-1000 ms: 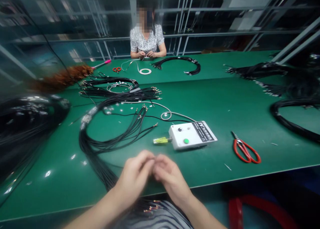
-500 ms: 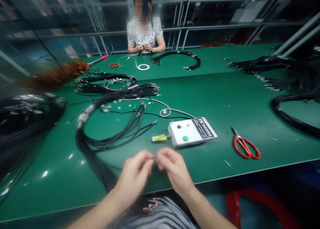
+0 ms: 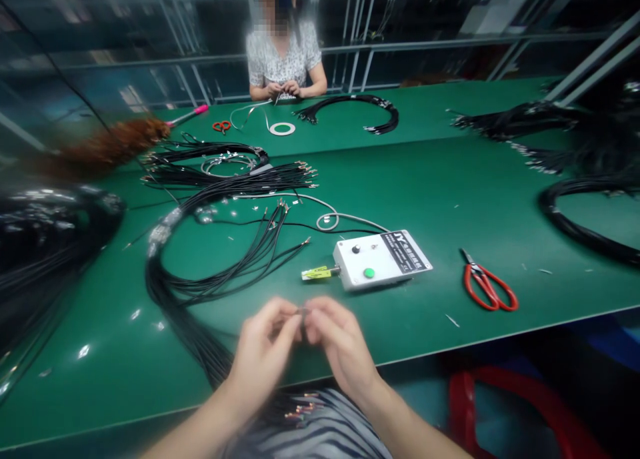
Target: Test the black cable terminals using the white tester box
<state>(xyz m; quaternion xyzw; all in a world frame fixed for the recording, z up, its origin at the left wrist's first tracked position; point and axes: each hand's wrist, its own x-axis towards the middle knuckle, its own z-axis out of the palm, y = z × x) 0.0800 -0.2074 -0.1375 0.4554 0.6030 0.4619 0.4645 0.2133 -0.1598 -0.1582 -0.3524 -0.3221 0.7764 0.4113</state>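
My left hand point(image 3: 263, 352) and my right hand point(image 3: 337, 342) meet just above the near edge of the green table point(image 3: 425, 199). Both pinch a small dark piece point(image 3: 302, 314) between their fingertips; it is too small and blurred to name. A bundle of black wires point(image 3: 200, 292) with metal-tipped ends curves from the table's middle down past my left hand into my lap, where several wire ends point(image 3: 300, 409) lie. A white box point(image 3: 381, 259) with a green button and a yellow-green connector sits just beyond my hands.
Red scissors point(image 3: 485, 287) lie right of the box. More black wire bundles point(image 3: 225, 169) lie at the left, far middle and right edge point(image 3: 580, 229). A brown duster point(image 3: 107, 145) lies far left. Across the table a seated person point(image 3: 283, 55) handles wires.
My hands stay together at the near edge, fingertips working the small piece. The head camera has tipped slightly, so everything sits a little higher in view.
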